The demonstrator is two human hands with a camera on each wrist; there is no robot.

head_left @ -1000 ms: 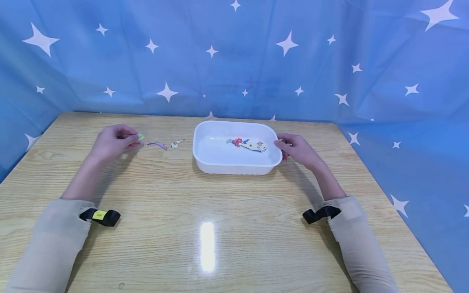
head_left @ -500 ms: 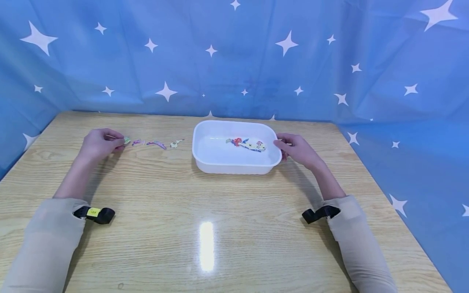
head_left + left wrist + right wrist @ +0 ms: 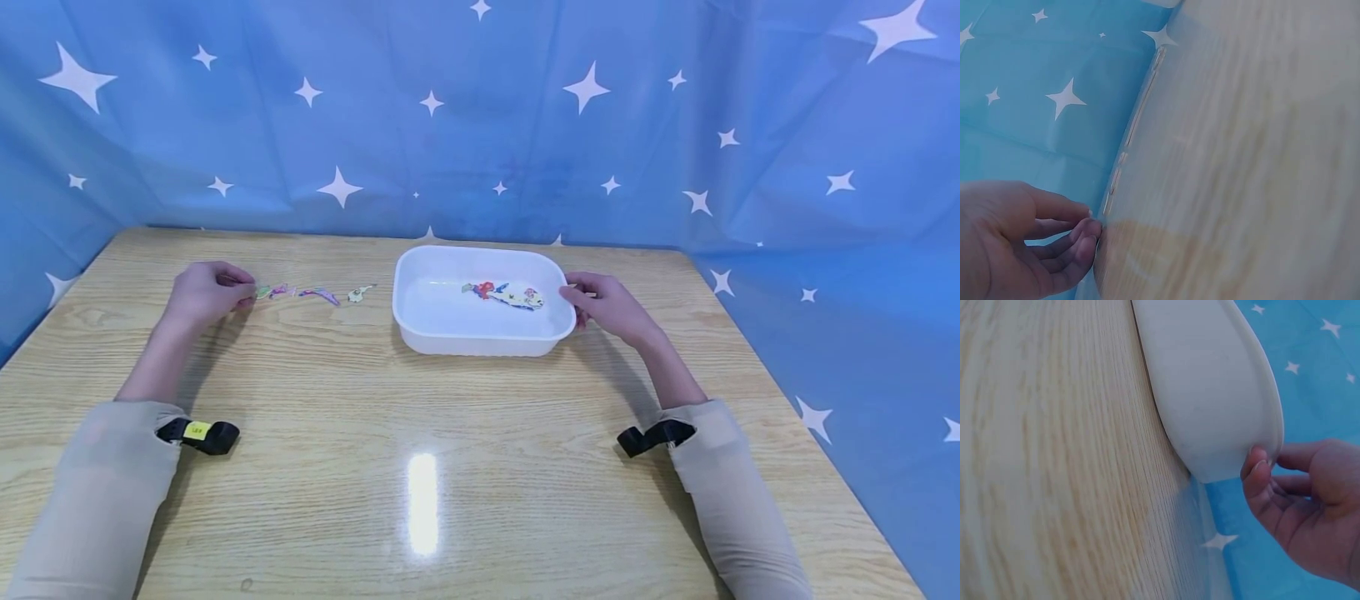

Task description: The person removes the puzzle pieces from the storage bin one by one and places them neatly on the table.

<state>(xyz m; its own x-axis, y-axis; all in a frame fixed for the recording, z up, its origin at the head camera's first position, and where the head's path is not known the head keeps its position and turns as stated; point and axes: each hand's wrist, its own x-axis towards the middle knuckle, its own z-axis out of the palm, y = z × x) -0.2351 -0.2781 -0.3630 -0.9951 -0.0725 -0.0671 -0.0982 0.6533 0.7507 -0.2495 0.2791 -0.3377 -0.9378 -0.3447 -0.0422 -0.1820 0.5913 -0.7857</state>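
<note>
At the far left of the table my left hand [image 3: 212, 292] pinches a small flat green piece [image 3: 262, 292], like a sticker or cut-out, at its fingertips. The green piece lies at the left end of a row with a pink-purple piece [image 3: 278, 291], a curved purple piece [image 3: 320, 295] and a pale yellowish piece [image 3: 360, 293]. In the left wrist view, the fingertips are down at the tabletop. My right hand [image 3: 606, 305] grips the right rim of a white plastic tub [image 3: 487, 346], thumb on one side and fingers on the other. Inside the tub lie several colourful flat pieces [image 3: 513, 297].
The wooden table [image 3: 322, 467] has its back edge close behind the row and the tub. A blue curtain with white stars [image 3: 480, 150] hangs behind it. Black straps with cameras [image 3: 198, 435] sit on both wrists.
My left hand has moved left with the green piece, then slightly back to the right, bringing the piece beside the pink-purple one. My right hand and the tub have stayed in place.
</note>
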